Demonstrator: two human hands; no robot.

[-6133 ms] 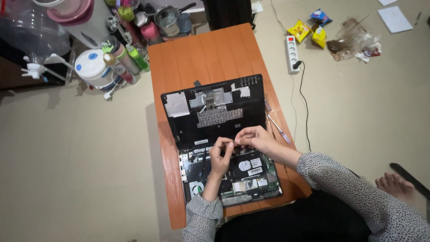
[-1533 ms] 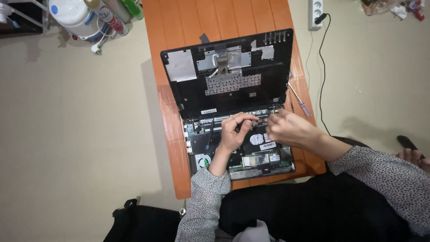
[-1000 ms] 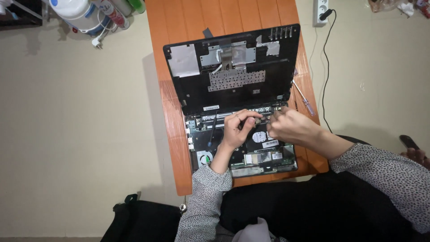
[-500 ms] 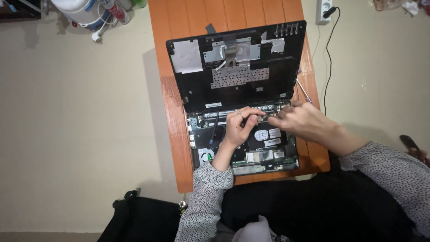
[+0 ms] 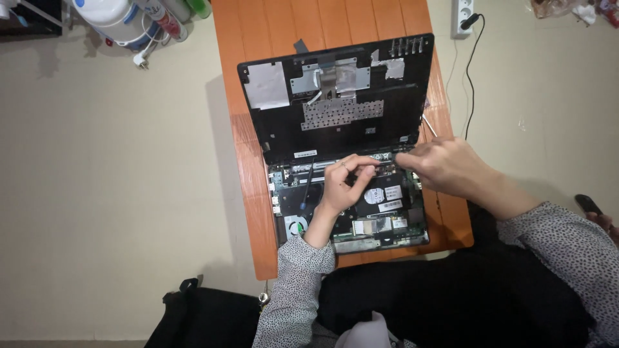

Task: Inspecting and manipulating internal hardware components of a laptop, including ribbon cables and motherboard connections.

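— What has changed at the hands?

— Little. The left hand (image 5: 345,187) still rests on the opened laptop base (image 5: 348,206), fingers curled, index finger stretched toward the hinge edge; whether it pinches anything I cannot tell. The right hand (image 5: 445,169) has moved slightly further right along that edge, fingers drawn together at the tips as if on something small, too tiny to make out. The view has also shifted, so everything sits a little higher and further right.

— And the count?

— Two hands, one laptop. Its lifted black cover (image 5: 335,96) stands tilted behind the base, which lies on one orange wooden table (image 5: 258,212). One blue-handled screwdriver (image 5: 305,190) lies in the base, just left of the left hand. One power strip (image 5: 463,16) lies on the floor, one black bag (image 5: 203,319) at the lower edge.
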